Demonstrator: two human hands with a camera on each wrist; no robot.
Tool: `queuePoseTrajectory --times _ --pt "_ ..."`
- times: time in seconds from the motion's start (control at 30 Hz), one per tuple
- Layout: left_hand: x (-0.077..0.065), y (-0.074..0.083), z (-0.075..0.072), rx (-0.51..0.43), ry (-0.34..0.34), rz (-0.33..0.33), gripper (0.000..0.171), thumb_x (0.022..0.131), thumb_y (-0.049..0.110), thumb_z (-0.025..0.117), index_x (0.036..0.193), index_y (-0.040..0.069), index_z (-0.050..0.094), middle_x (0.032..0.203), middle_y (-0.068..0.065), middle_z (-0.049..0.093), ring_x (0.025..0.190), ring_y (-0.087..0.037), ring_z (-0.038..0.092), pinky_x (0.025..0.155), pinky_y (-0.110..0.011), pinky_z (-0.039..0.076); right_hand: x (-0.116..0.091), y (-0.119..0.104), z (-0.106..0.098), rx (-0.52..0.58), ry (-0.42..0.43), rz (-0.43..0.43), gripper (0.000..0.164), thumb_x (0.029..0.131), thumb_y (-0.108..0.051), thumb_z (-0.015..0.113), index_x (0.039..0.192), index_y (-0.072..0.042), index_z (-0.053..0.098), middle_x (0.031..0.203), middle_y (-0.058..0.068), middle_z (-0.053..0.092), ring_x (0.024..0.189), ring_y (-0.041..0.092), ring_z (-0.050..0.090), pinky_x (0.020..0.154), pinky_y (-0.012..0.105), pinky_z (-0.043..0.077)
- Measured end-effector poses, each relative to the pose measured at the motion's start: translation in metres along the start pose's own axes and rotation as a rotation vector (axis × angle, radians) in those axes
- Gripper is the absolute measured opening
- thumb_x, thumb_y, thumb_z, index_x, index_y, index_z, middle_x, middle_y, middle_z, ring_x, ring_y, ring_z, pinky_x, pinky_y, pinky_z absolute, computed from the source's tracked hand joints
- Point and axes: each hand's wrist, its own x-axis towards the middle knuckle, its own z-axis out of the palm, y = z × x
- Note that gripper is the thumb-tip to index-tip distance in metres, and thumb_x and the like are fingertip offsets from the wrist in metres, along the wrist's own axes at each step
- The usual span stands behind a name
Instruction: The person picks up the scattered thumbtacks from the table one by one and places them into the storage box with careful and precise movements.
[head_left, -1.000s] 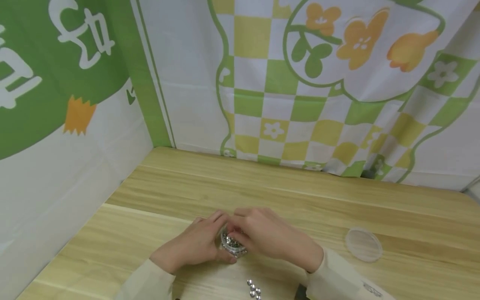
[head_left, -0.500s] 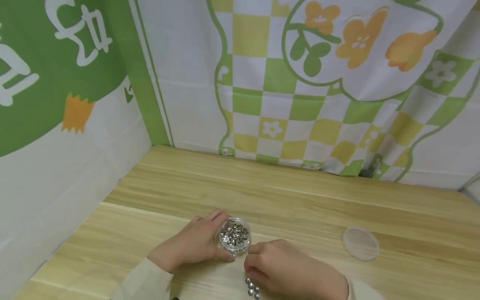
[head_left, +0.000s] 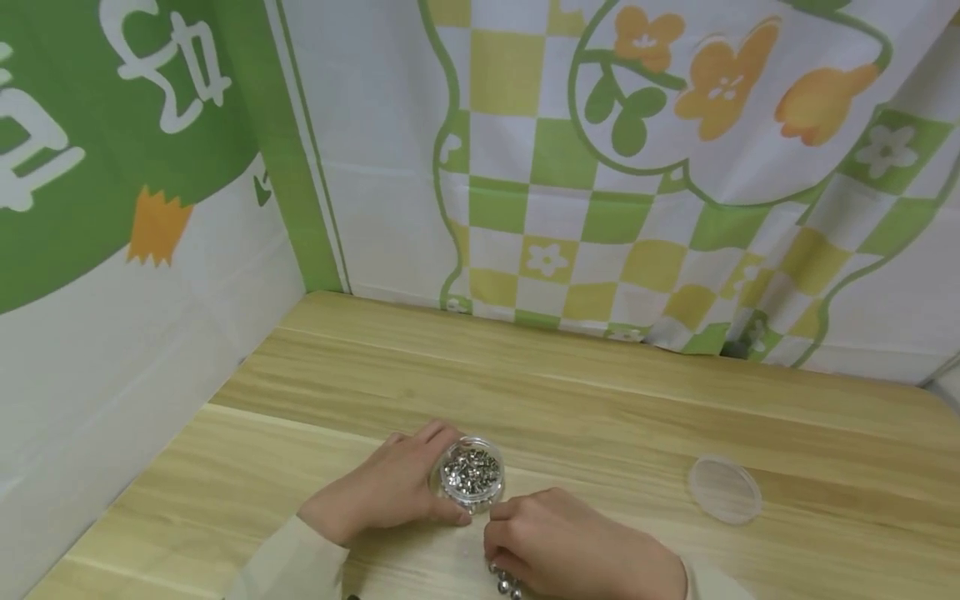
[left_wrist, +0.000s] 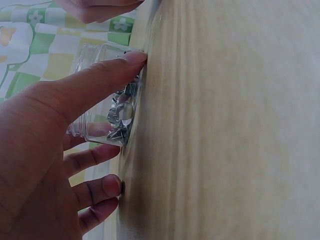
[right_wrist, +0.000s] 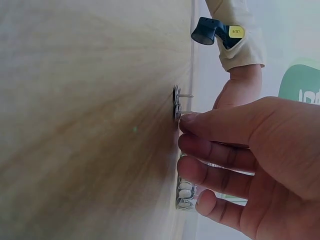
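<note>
A clear screw-neck jar of silver thumbtacks stands on the table. My left hand grips it from the left, thumb along the near side, as the left wrist view shows on the jar's wall. My right hand is low at the table, just right of and nearer than the jar. In the right wrist view its thumb and forefinger pinch a thumbtack by the pin. More tacks lie by that hand, heads down and points up, partly hidden under its fingers.
A round, see-through lid lies flat on the wooden table at the right. A patterned curtain hangs along the back edge, and a green and white sheet covers the left side.
My right hand has come out of the jar, moved toward me and lowered to the tacks on the table. My left hand has kept its grip on the jar.
</note>
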Motion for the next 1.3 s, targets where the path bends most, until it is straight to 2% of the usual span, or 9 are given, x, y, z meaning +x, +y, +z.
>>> queuePoseTrajectory --times 0.37,0.7,0.97,1.17,1.3 --pt "0.0004 0.0014 -0.0011 -0.006 -0.007 -0.006 0.076 0.066 0.055 0.080 0.126 0.018 0.053 0.126 0.003 0.056 0.111 -0.019 0.060 0.101 -0.054 0.042 0.0001 -0.0014 -0.0023 0.004 0.020 -0.003 0.010 0.090 -0.027 0.066 0.081 -0.031 0.066 0.080 -0.021 0.059 0.074 -0.009 0.055 0.064 0.008 0.045" --pt "0.0009 0.0016 -0.0018 0.001 -0.006 -0.008 0.076 0.066 0.054 0.080 0.126 0.017 0.053 0.125 0.002 0.056 0.111 -0.019 0.059 0.101 -0.055 0.042 0.0016 -0.0026 -0.0052 0.096 -0.042 0.000 0.012 0.091 -0.025 0.065 0.079 -0.029 0.064 0.073 -0.020 0.050 0.062 -0.012 0.039 0.056 0.003 0.033" --pt "-0.0003 -0.0005 -0.0005 0.000 -0.006 -0.024 0.077 0.066 0.054 0.080 0.128 0.019 0.053 0.127 0.003 0.056 0.113 -0.017 0.059 0.102 -0.052 0.042 0.0036 -0.0045 -0.0070 0.072 -0.094 0.008 0.015 0.092 -0.023 0.064 0.078 -0.028 0.066 0.073 -0.019 0.051 0.063 -0.011 0.039 0.056 0.005 0.032" --pt "-0.0004 -0.0004 -0.0012 -0.005 -0.007 -0.023 0.076 0.066 0.054 0.080 0.128 0.018 0.053 0.126 0.002 0.056 0.112 -0.018 0.059 0.102 -0.053 0.042 0.0035 -0.0048 -0.0082 0.054 -0.074 0.011 0.014 0.092 -0.024 0.064 0.079 -0.029 0.067 0.076 -0.020 0.056 0.066 -0.012 0.046 0.057 0.005 0.037" --pt "-0.0014 -0.0006 -0.0004 -0.012 -0.011 -0.027 0.078 0.066 0.055 0.080 0.128 0.018 0.052 0.128 0.002 0.056 0.113 -0.019 0.059 0.103 -0.054 0.041 0.0023 -0.0043 -0.0087 0.040 -0.030 0.013 0.015 0.091 -0.024 0.065 0.077 -0.029 0.065 0.076 -0.020 0.056 0.066 -0.011 0.048 0.058 0.004 0.039"
